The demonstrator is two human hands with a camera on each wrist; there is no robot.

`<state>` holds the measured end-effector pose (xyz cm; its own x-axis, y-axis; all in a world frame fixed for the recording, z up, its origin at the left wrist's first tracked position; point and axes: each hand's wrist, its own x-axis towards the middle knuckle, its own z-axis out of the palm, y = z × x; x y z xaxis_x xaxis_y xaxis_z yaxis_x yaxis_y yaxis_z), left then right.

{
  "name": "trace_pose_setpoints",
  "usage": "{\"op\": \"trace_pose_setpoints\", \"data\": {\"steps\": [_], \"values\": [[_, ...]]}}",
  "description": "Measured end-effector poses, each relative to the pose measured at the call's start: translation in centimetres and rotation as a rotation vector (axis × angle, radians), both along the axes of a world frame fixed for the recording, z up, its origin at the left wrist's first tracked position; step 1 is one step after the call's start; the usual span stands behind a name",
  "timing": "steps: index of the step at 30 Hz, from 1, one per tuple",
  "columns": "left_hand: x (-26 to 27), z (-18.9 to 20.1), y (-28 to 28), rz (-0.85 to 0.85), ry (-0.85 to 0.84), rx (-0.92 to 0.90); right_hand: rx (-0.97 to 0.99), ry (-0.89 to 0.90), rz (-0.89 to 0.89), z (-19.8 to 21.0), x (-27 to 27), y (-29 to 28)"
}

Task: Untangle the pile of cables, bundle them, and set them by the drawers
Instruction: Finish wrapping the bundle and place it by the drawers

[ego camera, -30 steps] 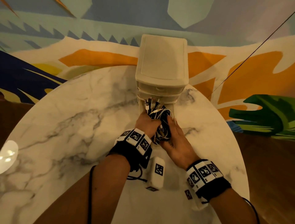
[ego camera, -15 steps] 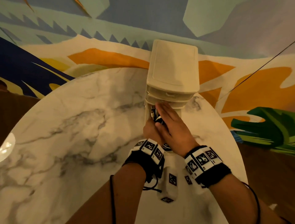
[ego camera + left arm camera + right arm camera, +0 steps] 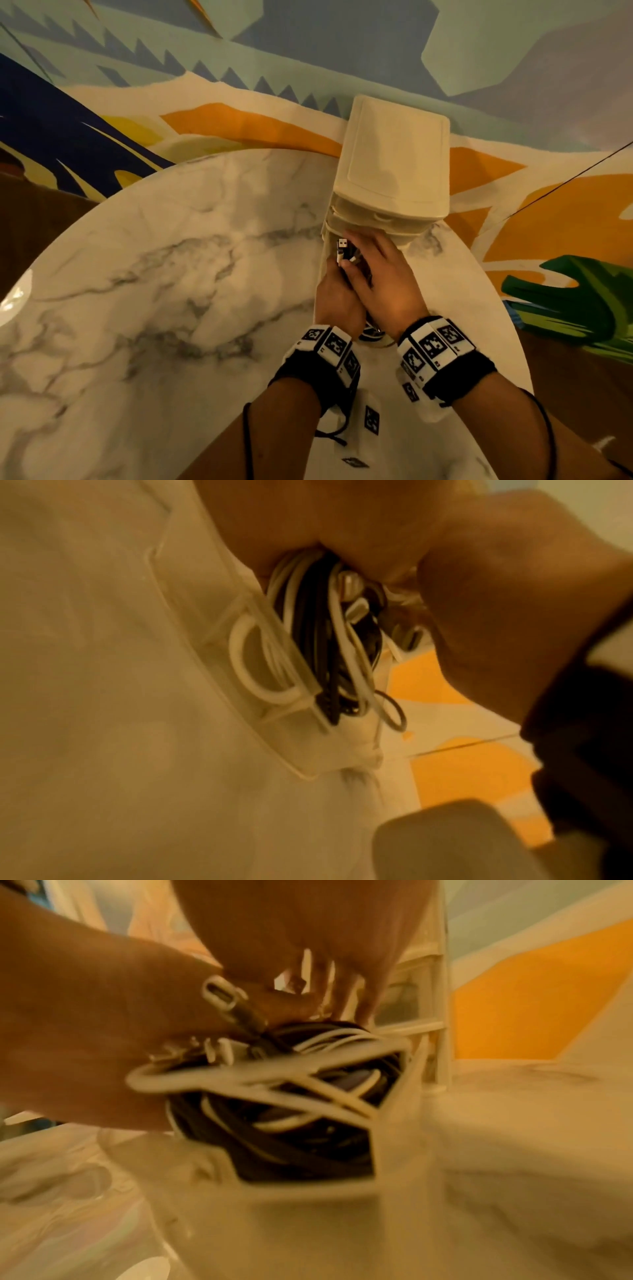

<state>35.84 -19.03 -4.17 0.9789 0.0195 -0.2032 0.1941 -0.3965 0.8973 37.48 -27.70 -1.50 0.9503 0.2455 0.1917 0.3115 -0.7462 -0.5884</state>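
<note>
A bundle of black and white cables [image 3: 343, 251] sits in the pulled-out bottom drawer [image 3: 240, 723] of the cream drawer unit [image 3: 394, 154] on the marble table [image 3: 171, 274]. My left hand [image 3: 334, 294] grips the bundle's left side. My right hand [image 3: 373, 260] lies flat over the bundle, its fingers straight and reaching the unit's front. In the left wrist view the cable loops [image 3: 322, 647] hang against the drawer's clear wall. The right wrist view shows the coil [image 3: 291, 1096] inside the drawer, with the left hand [image 3: 85, 1042] on it and plug ends sticking up.
The drawer unit stands at the table's far edge against a painted wall. The table's curved right edge [image 3: 496, 325] runs close to my right wrist. A thin dark line [image 3: 565, 178] crosses the wall at right. Bare marble lies to the left.
My right hand has moved from beside the bundle onto its top, covering most of it. The bundle has gone lower into the drawer, and both hands are closer to the unit.
</note>
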Motion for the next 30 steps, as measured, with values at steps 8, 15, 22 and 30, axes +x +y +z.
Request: {"op": "trace_pose_setpoints", "data": {"steps": [8, 15, 22, 30], "values": [[0.1, 0.2, 0.0, 0.068, 0.09, 0.005, -0.059, 0.106, 0.206, -0.6, 0.7, -0.7], [-0.4, 0.0, -0.4, 0.099, -0.048, 0.035, -0.381, 0.14, 0.212, 0.2, 2.0, -0.8], [0.5, -0.1, -0.1, -0.104, -0.044, 0.333, -0.162, 0.008, 0.342, 0.2, 1.9, 0.1], [-0.4, -1.1, -0.2, 0.071, 0.005, 0.185, -0.259, 0.237, 0.258, 0.1, 1.6, -0.4]]}}
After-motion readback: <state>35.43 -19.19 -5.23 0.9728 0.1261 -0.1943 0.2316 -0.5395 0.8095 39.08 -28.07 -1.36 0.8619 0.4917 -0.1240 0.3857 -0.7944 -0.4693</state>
